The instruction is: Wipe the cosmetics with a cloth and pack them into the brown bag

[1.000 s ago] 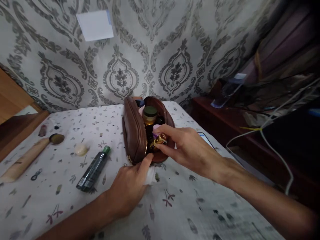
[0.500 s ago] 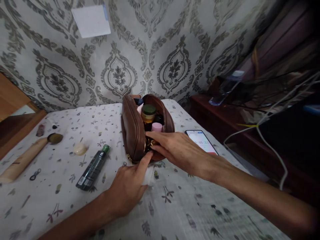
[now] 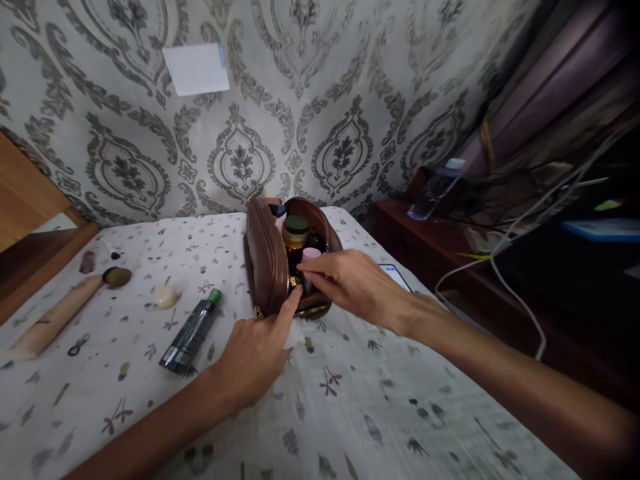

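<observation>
A brown zip pouch (image 3: 263, 257) stands unzipped near the wall. Inside are a jar with a dark green lid (image 3: 296, 225), a pink-capped container (image 3: 311, 255) and a small gold item (image 3: 294, 283). My right hand (image 3: 355, 283) reaches in from the right, fingers pinched together beside the pink cap; whatever lies between them is hidden. My left hand (image 3: 257, 353) is at the near edge, its index finger stretched over the rim beside the gold item. Its other fingers are bent and partly hidden. Under its thumb side shows a white tissue-like piece (image 3: 295, 335).
On the patterned sheet (image 3: 330, 420) lie a dark green-capped bottle (image 3: 190, 337), a round cream-coloured item (image 3: 165, 297) and a large brush (image 3: 60, 313). A phone (image 3: 395, 276) lies behind my right wrist. Cables (image 3: 525, 313) and a clear bottle (image 3: 435, 193) are at the right.
My right fingertips have moved from the gold item up toward the pink-capped container and pinched closer together. My left hand has shifted slightly forward at the pouch edge. The view has moved a little.
</observation>
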Demonstrator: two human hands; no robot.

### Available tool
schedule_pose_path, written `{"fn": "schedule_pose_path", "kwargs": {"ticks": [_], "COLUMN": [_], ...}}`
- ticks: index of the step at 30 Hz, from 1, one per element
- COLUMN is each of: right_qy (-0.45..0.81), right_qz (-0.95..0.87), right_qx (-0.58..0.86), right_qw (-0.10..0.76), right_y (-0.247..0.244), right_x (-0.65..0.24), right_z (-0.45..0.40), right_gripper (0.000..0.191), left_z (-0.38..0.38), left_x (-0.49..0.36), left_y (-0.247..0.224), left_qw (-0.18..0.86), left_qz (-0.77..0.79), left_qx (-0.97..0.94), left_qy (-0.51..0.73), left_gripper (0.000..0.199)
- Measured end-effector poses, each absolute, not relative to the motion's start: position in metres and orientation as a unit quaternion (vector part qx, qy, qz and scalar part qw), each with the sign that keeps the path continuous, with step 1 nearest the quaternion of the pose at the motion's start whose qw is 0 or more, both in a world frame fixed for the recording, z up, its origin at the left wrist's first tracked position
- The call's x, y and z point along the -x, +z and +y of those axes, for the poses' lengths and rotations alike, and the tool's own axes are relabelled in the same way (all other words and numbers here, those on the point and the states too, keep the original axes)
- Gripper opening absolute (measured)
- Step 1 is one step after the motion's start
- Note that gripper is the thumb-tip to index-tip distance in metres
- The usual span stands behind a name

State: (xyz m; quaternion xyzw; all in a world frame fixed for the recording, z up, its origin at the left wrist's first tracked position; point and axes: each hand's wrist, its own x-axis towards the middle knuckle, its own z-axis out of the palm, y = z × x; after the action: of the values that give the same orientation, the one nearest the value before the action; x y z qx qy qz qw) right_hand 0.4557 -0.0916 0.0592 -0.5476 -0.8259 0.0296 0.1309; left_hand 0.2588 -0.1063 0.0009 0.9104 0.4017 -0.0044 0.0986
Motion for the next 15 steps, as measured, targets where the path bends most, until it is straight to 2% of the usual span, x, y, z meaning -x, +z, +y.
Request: {"fn": "schedule_pose_path", "kwargs": {"ticks": [3, 5, 11, 13, 15], "right_qy": [-0.059, -0.088, -0.054, -0.030, -0.008], "right_qz": [-0.833, -0.864, -0.909, -0.907, -0.907], "right_qx": [0.530, 0.483, 0.410, 0.415, 0.418], "right_qw": [0.146, 0.108, -0.052, -0.065, -0.043], "right_y": [0.069, 0.074, 0.068, 0.066, 0.066], "right_x": [-0.455, -0.451, -0.442, -0.444, -0.448], "right_z": [-0.085, -0.075, -0.049, -0.046, -0.047], "right_gripper": [0.025, 0.023, 0.012, 0.010, 0.012], "left_z": [-0.105, -0.105, -0.107, -0.107, -0.107], "left_x": [-0.260, -0.261, -0.260, -0.259, -0.259], "left_y": [0.008, 0.009, 0.004, 0.002, 0.000], "left_qw": [0.056, 0.027, -0.031, -0.036, -0.036], "left_qz": [0.415, 0.426, 0.431, 0.430, 0.429], "left_qx": [-0.908, -0.904, -0.900, -0.900, -0.900], "left_qy": [-0.026, -0.034, -0.063, -0.063, -0.070], "left_gripper": [0.087, 0.086, 0.088, 0.090, 0.090]}}
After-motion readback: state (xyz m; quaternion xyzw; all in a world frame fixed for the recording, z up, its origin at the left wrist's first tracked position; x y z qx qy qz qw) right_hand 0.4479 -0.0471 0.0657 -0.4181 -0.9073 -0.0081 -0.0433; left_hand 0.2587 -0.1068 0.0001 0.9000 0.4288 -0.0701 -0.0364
